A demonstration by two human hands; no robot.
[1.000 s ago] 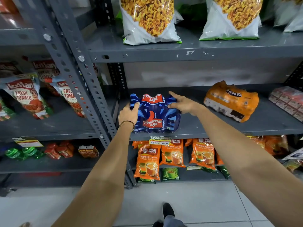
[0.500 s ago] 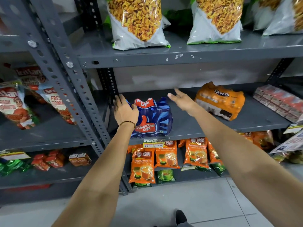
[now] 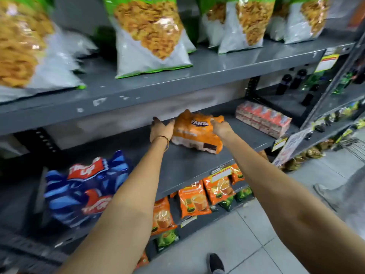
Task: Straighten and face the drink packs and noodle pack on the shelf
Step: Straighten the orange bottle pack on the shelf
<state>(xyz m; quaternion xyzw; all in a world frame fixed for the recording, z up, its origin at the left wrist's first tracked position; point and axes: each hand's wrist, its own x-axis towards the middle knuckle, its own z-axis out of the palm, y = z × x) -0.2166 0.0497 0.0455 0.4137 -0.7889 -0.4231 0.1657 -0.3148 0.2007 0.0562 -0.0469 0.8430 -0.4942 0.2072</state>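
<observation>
An orange Fanta drink pack (image 3: 194, 134) lies skewed on the middle grey shelf (image 3: 189, 165). My left hand (image 3: 161, 130) presses flat against its left end. My right hand (image 3: 221, 127) grips its upper right corner, fingers curled into the wrap. A blue Thums Up drink pack (image 3: 83, 186) sits at the shelf's left end, label facing out, with no hand on it. To the right, a red and white multipack of small packets (image 3: 262, 118) lies at an angle on the same shelf.
Large snack bags (image 3: 150, 36) stand on the shelf above. Orange tea pouches (image 3: 194, 201) hang on the shelf below. Price tags (image 3: 221, 174) stick out from the shelf edge. A second rack with bottles (image 3: 292, 82) stands to the right. My shoe (image 3: 215, 263) is on the tiled floor.
Both hands left the Thums Up pack and moved right to the Fanta pack. The view swung right, so the blue pack now sits at lower left.
</observation>
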